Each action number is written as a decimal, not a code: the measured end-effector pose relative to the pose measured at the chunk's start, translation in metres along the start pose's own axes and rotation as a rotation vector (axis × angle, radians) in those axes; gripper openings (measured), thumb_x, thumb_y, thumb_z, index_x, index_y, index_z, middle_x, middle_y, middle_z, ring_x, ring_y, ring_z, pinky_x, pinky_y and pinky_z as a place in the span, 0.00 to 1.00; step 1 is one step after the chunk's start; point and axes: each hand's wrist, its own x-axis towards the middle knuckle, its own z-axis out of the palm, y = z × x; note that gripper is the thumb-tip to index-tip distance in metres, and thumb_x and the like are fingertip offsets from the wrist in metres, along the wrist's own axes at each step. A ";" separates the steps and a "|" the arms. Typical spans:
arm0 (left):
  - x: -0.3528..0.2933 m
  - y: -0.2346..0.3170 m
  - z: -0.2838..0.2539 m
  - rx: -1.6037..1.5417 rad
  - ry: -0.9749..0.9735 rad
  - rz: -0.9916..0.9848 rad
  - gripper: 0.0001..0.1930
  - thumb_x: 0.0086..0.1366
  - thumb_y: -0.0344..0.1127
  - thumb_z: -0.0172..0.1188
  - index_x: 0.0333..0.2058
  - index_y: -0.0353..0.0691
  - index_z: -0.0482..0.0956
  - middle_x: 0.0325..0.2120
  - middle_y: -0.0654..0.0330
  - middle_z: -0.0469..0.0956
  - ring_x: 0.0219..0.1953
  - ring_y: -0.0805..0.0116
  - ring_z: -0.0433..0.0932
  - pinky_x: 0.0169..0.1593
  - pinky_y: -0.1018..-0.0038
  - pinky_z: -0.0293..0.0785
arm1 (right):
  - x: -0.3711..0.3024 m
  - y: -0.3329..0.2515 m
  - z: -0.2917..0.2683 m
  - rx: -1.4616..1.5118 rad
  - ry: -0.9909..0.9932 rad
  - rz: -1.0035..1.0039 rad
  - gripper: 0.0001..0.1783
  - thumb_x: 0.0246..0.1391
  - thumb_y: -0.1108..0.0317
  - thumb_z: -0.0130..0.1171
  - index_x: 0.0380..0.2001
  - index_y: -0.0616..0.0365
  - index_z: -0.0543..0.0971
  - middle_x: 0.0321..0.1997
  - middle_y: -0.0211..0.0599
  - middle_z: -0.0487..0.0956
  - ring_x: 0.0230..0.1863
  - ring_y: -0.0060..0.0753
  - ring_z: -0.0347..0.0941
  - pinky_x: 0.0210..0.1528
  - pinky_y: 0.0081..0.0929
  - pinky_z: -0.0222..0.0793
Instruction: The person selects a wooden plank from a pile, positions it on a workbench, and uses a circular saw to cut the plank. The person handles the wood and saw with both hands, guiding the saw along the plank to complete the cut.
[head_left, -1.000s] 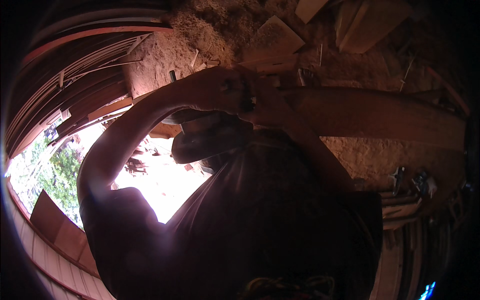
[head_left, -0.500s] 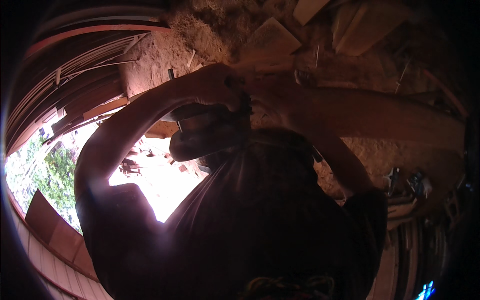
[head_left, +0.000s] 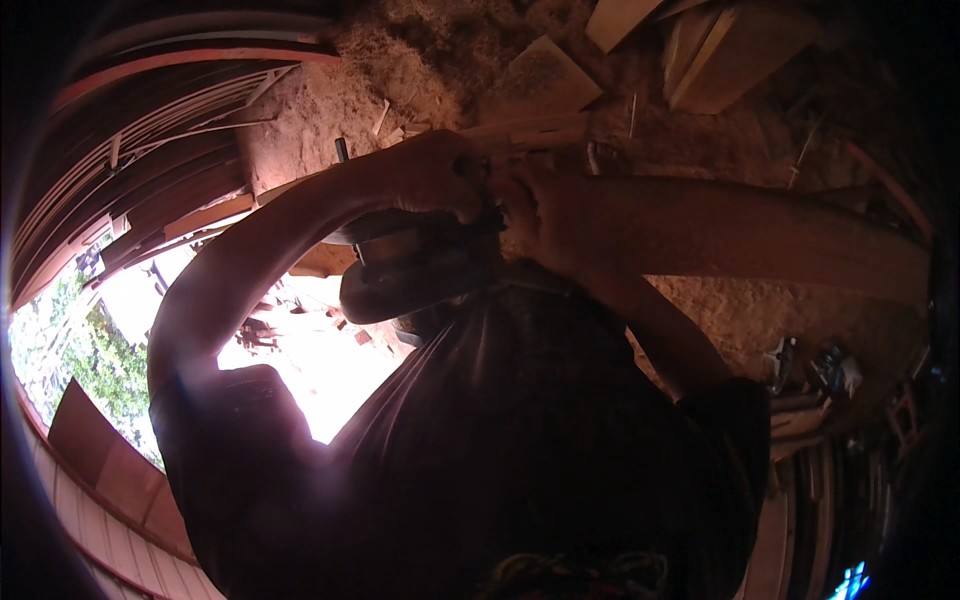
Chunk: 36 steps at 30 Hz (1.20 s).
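Brown and broad, a long board [head_left: 770,230] is stretched from upper centre toward the right edge of the frame, apparently laid flat so that its length is supported. At its left end, the right hand [head_left: 560,215] is held with fingers bent toward the left hand [head_left: 435,175], whose fingers are curled; whether anything is gripped by either cannot be made out in the shadow. The pair is probably held close so that one can be steadied by the other. Just below the left hand, a dark rounded object [head_left: 420,285] is seen before the dark shirt [head_left: 480,430], perhaps placed for easy reach. Sawdust [head_left: 400,80] is strewn across the top. Boards [head_left: 150,170] are stacked lengthwise at upper left, likely to save room; metal tools [head_left: 782,362] are set down at right.
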 end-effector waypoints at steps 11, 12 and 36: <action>0.000 -0.005 0.001 0.017 0.009 0.049 0.30 0.46 0.40 0.77 0.50 0.37 0.85 0.38 0.54 0.86 0.42 0.64 0.84 0.50 0.66 0.80 | -0.001 -0.010 -0.016 0.035 -0.104 0.024 0.16 0.66 0.66 0.65 0.55 0.54 0.80 0.45 0.42 0.84 0.45 0.48 0.84 0.45 0.42 0.79; 0.001 -0.007 0.002 0.007 0.014 0.064 0.31 0.47 0.40 0.77 0.51 0.37 0.84 0.38 0.54 0.86 0.42 0.64 0.84 0.50 0.65 0.80 | -0.003 -0.009 -0.018 0.051 -0.049 -0.053 0.20 0.65 0.68 0.67 0.59 0.53 0.80 0.45 0.40 0.84 0.44 0.43 0.84 0.46 0.38 0.80; -0.007 0.022 0.010 0.222 0.080 0.129 0.21 0.54 0.45 0.71 0.38 0.31 0.87 0.31 0.41 0.86 0.38 0.45 0.88 0.46 0.54 0.83 | 0.000 0.026 -0.009 -0.337 -0.099 -0.458 0.21 0.62 0.67 0.68 0.55 0.60 0.78 0.53 0.46 0.82 0.54 0.49 0.82 0.54 0.44 0.79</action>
